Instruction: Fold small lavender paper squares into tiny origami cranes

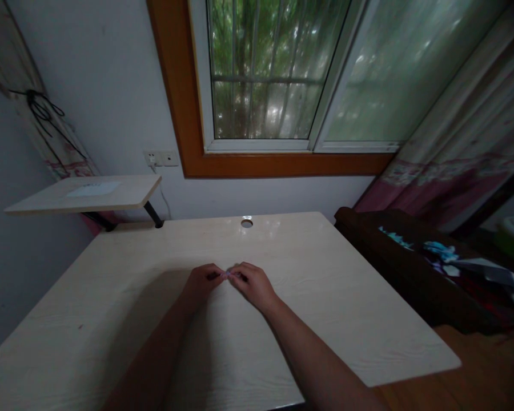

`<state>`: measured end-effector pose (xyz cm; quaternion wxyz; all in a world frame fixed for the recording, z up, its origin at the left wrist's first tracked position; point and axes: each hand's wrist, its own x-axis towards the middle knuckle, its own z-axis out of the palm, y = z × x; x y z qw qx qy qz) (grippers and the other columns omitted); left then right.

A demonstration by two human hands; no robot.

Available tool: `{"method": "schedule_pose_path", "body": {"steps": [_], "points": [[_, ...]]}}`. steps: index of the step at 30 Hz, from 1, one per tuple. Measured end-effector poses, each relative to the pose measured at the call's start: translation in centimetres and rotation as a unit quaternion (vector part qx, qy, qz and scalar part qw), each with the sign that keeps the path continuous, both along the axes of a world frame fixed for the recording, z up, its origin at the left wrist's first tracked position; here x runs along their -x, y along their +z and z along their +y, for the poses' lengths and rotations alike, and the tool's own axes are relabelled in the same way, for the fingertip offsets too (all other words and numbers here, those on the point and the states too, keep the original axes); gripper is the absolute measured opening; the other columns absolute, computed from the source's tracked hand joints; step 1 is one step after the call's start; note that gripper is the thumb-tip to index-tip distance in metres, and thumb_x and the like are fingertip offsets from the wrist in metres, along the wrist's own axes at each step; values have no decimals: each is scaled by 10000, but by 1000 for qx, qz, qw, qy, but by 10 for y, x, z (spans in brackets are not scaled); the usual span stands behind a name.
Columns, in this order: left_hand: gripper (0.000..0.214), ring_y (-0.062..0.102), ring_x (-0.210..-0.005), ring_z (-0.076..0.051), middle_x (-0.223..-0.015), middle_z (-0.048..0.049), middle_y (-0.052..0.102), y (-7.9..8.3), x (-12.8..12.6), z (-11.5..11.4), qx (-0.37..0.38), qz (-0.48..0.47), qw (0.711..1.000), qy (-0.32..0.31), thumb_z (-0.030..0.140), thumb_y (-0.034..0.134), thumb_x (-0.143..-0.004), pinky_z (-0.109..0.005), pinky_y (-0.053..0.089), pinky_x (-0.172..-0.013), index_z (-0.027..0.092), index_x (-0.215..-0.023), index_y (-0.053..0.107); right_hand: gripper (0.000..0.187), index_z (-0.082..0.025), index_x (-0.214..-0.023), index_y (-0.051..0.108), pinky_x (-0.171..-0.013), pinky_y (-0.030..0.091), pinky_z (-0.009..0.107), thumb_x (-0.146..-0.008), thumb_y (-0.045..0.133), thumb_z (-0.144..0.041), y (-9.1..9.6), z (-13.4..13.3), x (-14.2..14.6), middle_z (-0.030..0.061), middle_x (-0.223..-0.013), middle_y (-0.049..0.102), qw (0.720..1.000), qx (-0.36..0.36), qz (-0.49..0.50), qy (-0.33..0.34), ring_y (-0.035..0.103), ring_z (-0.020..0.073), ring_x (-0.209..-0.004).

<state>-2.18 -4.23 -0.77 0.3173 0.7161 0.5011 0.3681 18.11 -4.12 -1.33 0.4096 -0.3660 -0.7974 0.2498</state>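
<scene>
On the person's side of the round cable hole (247, 222) in the pale wooden desk (111, 285), the left hand (202, 283) and right hand (253, 285) each pinch an end of a tiny pinkish strip (226, 275), probably light, flimsy and best held there.

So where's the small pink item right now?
In the head view, the small pink item is pinched between the left hand and right hand at the middle of the desk, nearer than the cable hole.

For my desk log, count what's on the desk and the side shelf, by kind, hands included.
2 hands: left hand, right hand
1 small pink thing, pinched between them
1 paper sheet, on the shelf
Total: 4
</scene>
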Motion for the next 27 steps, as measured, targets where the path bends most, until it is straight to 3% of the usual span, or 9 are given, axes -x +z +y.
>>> {"method": "schedule_pose_path", "body": {"steps": [17, 27], "points": [[199, 574, -650, -143, -711, -15, 661, 1, -4, -2, -38, 51, 998, 14, 351, 613, -820, -242, 422, -631, 181, -791, 713, 126, -209, -986, 672, -753, 451, 250, -917, 666, -104, 0, -3, 2, 27, -902, 634, 998, -31, -41, -19, 608, 183, -836], [232, 597, -697, -159, -750, -21, 677, 2, -3, -2, -34, 73, 997, 17, 387, 598, -837, -260, 437, -676, 195, -819, 726, 107, -224, -1038, 686, -799, 466, 265, -952, 671, -163, -4, 1, 1, 29, -924, 649, 999, -14, -30, -20, 620, 189, -878]]}}
